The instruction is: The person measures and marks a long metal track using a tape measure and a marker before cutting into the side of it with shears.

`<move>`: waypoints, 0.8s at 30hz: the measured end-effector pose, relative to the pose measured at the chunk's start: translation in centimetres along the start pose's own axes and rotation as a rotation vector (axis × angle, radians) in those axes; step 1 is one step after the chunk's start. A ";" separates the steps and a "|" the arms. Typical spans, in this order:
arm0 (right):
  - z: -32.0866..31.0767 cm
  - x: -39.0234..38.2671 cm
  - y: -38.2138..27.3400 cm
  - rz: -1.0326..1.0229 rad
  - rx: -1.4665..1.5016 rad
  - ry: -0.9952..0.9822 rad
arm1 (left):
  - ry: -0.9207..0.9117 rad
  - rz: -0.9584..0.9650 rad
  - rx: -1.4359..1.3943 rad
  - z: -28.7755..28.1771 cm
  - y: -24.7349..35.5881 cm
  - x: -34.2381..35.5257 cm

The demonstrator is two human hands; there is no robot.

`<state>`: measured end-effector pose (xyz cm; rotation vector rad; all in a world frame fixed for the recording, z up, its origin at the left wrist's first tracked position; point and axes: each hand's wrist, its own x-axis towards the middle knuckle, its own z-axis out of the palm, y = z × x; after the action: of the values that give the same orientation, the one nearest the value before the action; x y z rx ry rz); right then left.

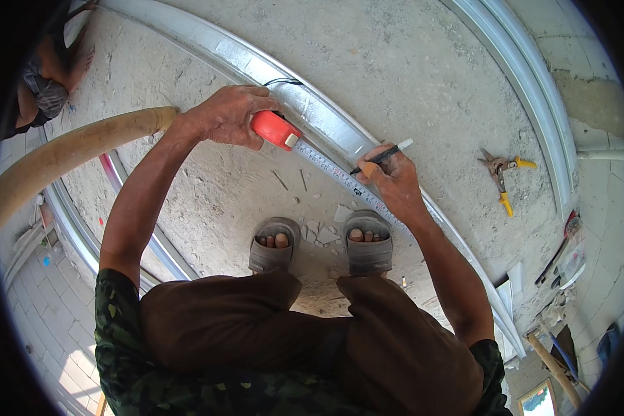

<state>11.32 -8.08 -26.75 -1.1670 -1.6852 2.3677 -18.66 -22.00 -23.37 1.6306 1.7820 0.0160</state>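
Note:
My left hand (230,116) is closed round a red tape measure (274,130). Its pulled-out blade (333,168) runs down to the right along the near edge of a long shiny metal channel (312,104), passing beneath my right hand. Between the fingers of my right hand (395,180) is a black marker pen (383,157), its dark tip pointing left toward the blade and its pale end up to the right. I cannot tell whether the tip touches the metal. A thin black cord (284,81) lies over the channel beyond the tape case.
Yellow-handled snips (503,177) lie on the concrete floor at right. More metal profiles (534,90) stretch along the far right and left (152,236). A wooden pole (83,149) reaches in from the left. Broken chips (319,232) lie between my sandals. Another person (48,83) crouches at upper left.

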 end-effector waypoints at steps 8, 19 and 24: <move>0.2 -0.1 0.6 -0.043 -0.027 0.004 | -0.011 0.002 -0.011 -0.1 -0.1 0.1; 0.6 -1.2 0.9 -0.598 -0.563 0.082 | 0.001 0.007 -0.021 0.2 -0.4 0.0; 0.5 -1.5 1.2 -0.499 -0.497 0.033 | -0.018 0.004 -0.037 0.5 -0.5 0.1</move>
<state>12.63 -9.61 -26.82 -0.6819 -2.2959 1.6811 -18.87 -22.19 -24.04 1.6029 1.7548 0.0358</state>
